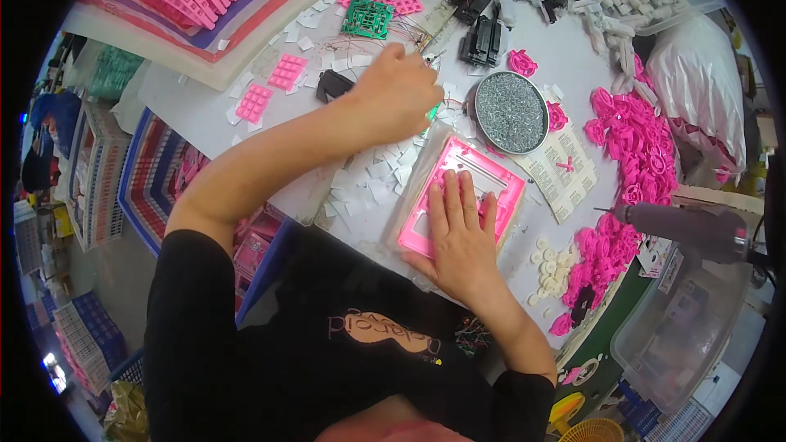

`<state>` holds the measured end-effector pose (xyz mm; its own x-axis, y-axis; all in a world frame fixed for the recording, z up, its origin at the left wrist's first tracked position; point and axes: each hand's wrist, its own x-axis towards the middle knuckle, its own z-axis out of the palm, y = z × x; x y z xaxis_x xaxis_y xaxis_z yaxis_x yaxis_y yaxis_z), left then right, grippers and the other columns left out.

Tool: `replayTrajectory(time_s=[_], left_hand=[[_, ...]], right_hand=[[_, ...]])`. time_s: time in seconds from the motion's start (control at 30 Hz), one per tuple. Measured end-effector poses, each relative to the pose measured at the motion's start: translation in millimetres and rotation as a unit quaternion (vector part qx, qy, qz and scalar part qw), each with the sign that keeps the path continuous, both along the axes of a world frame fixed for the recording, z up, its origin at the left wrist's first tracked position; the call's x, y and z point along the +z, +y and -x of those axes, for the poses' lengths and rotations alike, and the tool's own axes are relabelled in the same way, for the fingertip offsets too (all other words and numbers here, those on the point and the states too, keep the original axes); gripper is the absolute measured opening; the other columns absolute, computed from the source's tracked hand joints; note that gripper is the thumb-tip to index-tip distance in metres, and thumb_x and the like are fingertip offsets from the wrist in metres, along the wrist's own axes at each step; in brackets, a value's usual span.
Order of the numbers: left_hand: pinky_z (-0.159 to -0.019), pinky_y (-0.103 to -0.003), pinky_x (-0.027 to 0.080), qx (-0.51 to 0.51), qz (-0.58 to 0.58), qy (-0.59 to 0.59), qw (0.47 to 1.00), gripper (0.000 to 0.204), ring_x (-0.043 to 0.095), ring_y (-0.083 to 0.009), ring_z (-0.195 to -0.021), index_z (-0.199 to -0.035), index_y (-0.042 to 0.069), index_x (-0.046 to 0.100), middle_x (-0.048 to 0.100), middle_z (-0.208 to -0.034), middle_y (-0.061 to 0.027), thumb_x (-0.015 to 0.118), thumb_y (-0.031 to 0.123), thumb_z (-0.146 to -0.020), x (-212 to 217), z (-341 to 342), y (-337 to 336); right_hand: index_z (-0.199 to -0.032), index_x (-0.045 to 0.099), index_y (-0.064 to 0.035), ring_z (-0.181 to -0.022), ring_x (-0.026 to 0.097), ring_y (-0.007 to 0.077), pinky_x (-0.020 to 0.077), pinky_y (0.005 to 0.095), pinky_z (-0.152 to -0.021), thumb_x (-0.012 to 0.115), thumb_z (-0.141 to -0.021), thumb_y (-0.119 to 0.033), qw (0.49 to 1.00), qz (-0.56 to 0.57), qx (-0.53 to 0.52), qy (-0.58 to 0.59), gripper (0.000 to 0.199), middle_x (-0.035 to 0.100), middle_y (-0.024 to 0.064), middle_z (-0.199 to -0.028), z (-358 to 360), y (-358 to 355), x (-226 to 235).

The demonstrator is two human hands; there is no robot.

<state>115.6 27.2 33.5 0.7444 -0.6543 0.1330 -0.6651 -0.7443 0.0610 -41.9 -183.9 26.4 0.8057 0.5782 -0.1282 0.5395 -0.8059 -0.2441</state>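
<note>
My right hand (pixel 463 233) lies flat on a pink plastic casing (pixel 415 233), fingers stretched over its middle. The casing rests on the bench near its front edge. My left hand (pixel 399 96) is closed above the bench, beyond the casing, with its fingers curled down. A bit of green (pixel 434 112) shows beside its fingers; whatever the fingers hold is hidden. Left of that hand sits a black plastic part (pixel 333 86), and farther back lies a green circuit board (pixel 367 18) with thin wires. Two pink button pads (pixel 287 72) lie to the left.
A round tin of screws (pixel 512 112) stands beyond the casing, next to a printed sheet (pixel 565 172). Pink parts (pixel 634 147) pile up at right, near an electric screwdriver (pixel 684 231) and white discs (pixel 550 266). White paper pieces (pixel 378 188) are scattered around. Black housings (pixel 483 41) lie behind.
</note>
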Motion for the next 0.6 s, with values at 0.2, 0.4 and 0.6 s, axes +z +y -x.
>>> replayTrajectory(time_s=[0.2, 0.4, 0.6], left_hand=[[-0.108, -0.055, 0.036, 0.043, -0.122, 0.063, 0.99, 0.03, 0.064, -0.027, -0.104, -0.101, 0.008, 0.072, 0.068, -0.101, -0.0097, 0.072, 0.024, -0.076, -11, -11, -11], [-0.113, -0.057, 0.031, 0.095, -0.081, -0.004, 0.992, 0.047, 0.064, -0.029, -0.107, -0.105, 0.006, 0.071, 0.067, -0.106, -0.0134, 0.077, 0.043, -0.077, -19, -5, -2], [-0.11, -0.053, 0.038, 0.078, -0.152, 0.061, 0.983, 0.051, 0.066, -0.0313, -0.101, -0.101, 0.004, 0.071, 0.069, -0.1, -0.0149, 0.074, 0.05, -0.08, 3, -9, -14]], right_hand=[[-0.151, 0.037, 0.002, -0.151, 0.022, 0.0445, 0.0211, 0.0693, -0.113, 0.074, -0.078, -0.058, 0.999, -0.036, -0.009, -0.016, 0.102, 0.028, 0.0255, -0.161, 1, -5, -2], [-0.141, 0.052, -0.0057, -0.141, 0.035, 0.0453, 0.0285, 0.0666, -0.111, 0.079, -0.077, -0.044, 0.996, -0.088, 0.004, -0.016, 0.08, 0.038, 0.0241, -0.153, -6, -10, 11], [-0.136, 0.057, -0.006, -0.139, 0.038, 0.0422, 0.0316, 0.0644, -0.109, 0.078, -0.082, -0.034, 0.994, -0.112, 0.007, -0.008, 0.064, 0.043, 0.0202, -0.15, -9, -18, 18]])
